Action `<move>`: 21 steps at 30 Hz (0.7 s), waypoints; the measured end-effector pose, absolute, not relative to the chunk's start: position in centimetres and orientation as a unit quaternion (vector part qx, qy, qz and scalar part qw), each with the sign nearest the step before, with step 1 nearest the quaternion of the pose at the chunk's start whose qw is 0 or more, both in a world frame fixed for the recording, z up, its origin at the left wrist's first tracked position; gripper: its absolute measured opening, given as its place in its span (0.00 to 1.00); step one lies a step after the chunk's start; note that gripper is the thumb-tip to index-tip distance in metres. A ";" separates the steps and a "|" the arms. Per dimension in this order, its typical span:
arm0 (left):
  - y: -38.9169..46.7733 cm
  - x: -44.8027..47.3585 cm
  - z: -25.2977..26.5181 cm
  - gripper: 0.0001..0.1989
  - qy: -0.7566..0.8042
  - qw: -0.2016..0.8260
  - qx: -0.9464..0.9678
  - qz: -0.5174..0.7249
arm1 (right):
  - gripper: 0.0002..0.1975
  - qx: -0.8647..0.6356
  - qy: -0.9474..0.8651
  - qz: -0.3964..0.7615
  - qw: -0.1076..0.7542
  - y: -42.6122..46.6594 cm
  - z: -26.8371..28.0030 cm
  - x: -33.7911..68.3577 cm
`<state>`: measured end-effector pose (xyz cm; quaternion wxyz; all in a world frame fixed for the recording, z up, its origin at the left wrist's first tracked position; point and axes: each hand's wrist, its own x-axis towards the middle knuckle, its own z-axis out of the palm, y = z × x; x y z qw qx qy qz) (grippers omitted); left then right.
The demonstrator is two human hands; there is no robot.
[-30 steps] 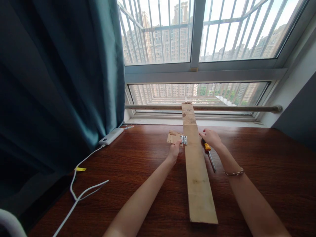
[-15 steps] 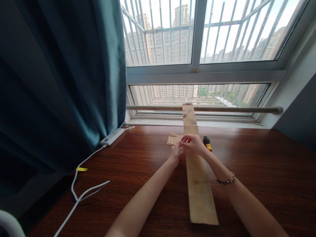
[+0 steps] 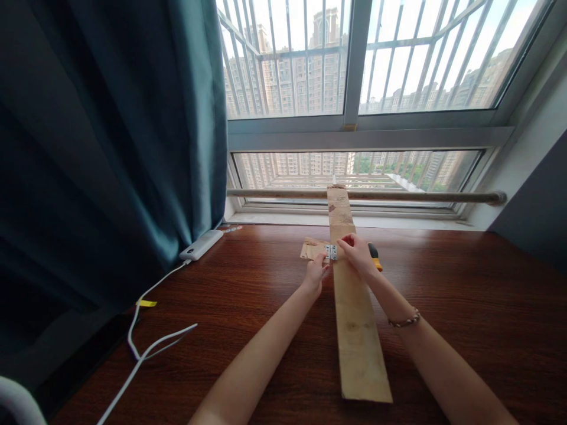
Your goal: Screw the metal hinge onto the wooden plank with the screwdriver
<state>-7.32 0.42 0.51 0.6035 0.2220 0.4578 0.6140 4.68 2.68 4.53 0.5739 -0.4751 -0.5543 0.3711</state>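
Observation:
A silver metal hinge [image 3: 331,252] lies across the gap between a small wooden piece [image 3: 310,249] and a long wooden board [image 3: 359,330]. My left hand [image 3: 315,273] has its fingers closed at the near edge of the small piece, with a fingertip touching the hinge's lower left side. Just right of the hinge, over the board, is my right hand [image 3: 357,254]. Its thumb and fingertips are pinched together; whatever they hold is too small to make out. Behind the right hand, a black and yellow screwdriver handle [image 3: 374,256] is partly hidden.
The dark wooden tabletop [image 3: 248,283] runs up to the window sill. The board's far end reaches a horizontal rail [image 3: 411,196]. On the left are a white power bank [image 3: 202,245], a white cable [image 3: 133,327], a yellow tag [image 3: 146,303] and a blue curtain [image 3: 177,130].
My right hand has drawn back to the right from the left hand, uncovering the hinge. It now covers more of the screwdriver handle. The left hand has barely moved.

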 end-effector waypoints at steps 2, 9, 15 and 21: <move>0.4 -7.3 0.6 0.07 0.451 0.611 0.215 0.614 | 0.09 -0.491 -0.599 0.320 0.545 2.4 4.3 4.4; 0.2 -7.1 1.1 0.04 0.427 0.609 0.210 0.635 | 0.11 -0.538 -0.675 0.192 0.467 2.0 4.1 3.7; 0.1 -7.1 0.9 0.04 0.391 0.642 0.170 0.637 | 0.12 -0.549 -0.705 0.133 0.429 1.7 3.6 3.4; 0.6 -7.3 0.5 0.05 0.329 0.702 0.137 0.616 | 0.12 -0.551 -0.711 0.105 0.424 1.6 3.4 3.4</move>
